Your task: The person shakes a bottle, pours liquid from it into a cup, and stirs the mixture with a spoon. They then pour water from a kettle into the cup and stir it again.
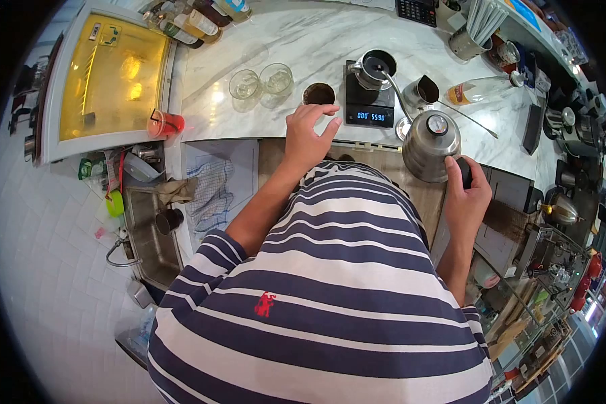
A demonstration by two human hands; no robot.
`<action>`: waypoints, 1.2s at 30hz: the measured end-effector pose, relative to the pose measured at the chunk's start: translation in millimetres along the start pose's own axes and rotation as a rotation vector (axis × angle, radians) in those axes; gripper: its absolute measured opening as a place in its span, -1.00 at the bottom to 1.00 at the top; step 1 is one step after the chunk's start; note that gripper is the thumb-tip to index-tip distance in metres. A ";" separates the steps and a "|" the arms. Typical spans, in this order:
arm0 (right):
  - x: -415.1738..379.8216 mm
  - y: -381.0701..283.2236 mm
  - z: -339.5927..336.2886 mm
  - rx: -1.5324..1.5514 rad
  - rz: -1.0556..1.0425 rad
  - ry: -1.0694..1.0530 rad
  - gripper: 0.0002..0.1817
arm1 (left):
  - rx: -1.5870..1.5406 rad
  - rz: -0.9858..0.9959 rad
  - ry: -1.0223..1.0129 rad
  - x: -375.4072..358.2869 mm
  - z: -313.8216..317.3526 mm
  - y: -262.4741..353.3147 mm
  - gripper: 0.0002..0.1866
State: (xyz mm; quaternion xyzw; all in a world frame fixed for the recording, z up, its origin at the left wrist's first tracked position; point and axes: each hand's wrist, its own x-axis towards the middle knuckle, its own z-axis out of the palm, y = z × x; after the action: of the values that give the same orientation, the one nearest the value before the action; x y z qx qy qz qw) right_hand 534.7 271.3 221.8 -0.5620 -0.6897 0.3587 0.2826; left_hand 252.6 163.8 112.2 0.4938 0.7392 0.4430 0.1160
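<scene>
My right hand (pixel 467 188) is closed round the black handle of a steel gooseneck kettle (pixel 429 149), which has a thermometer dial on its lid. The kettle's thin spout reaches over a metal-rimmed vessel (pixel 374 69) with dark contents. This vessel stands on a black digital scale (pixel 360 101) with lit blue digits. My left hand (pixel 310 135) is at the counter's front edge, thumb and forefinger apart with a gap between them. Its fingers overlap the near side of a small dark-filled cup (pixel 318 95), just left of the scale.
Two clear glasses (pixel 261 82) stand left of the cup. Behind the kettle are a steel pitcher (pixel 422 91), a long-handled spoon (pixel 475 122) and a lying bottle (pixel 481 89). A red drink cup (pixel 164 124) stands at the left counter edge, above a sink (pixel 156 249).
</scene>
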 end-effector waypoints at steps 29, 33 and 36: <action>-3.5 -2.4 -1.8 0.007 0.023 0.038 -0.65 | -0.028 0.007 -0.004 3.2 0.6 -4.7 -0.76; -2.5 -6.5 0.6 0.011 0.013 0.017 -0.64 | -0.029 -0.002 -0.002 4.0 1.9 -4.8 -0.76; 0.8 -9.1 4.7 0.047 0.013 0.008 -0.63 | -0.028 0.000 0.004 3.9 1.6 -5.3 -0.76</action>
State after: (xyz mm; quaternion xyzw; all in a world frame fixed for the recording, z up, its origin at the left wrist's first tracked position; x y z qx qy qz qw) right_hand 525.6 270.3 226.4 -0.5610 -0.6765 0.3742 0.2960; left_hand 248.4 167.3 108.2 0.4912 0.7330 0.4545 0.1214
